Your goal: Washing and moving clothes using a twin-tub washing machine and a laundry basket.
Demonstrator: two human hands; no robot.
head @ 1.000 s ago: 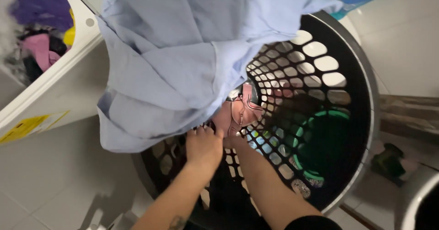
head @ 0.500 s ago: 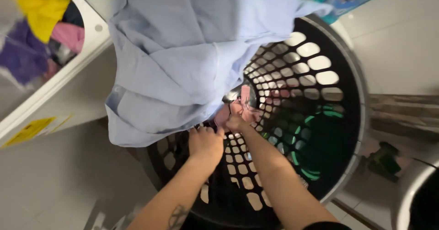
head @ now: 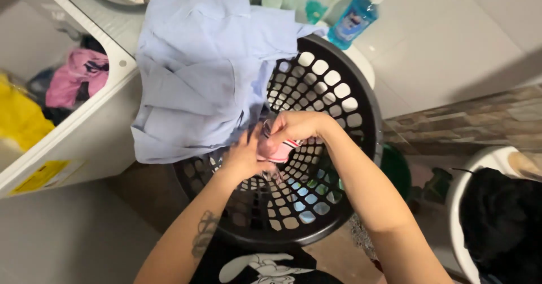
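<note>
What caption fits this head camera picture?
Both hands, left hand and right hand, grip a pink garment over a black laundry basket.

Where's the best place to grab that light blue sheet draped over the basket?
Probably the bunched lower edge of the light blue sheet, near the left hand, coming from the near side: it overhangs the black basket rim there, folded thick and unobstructed.

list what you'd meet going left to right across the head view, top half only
yellow cloth → pink cloth → blue shirt → black basket → blue bottle
</note>
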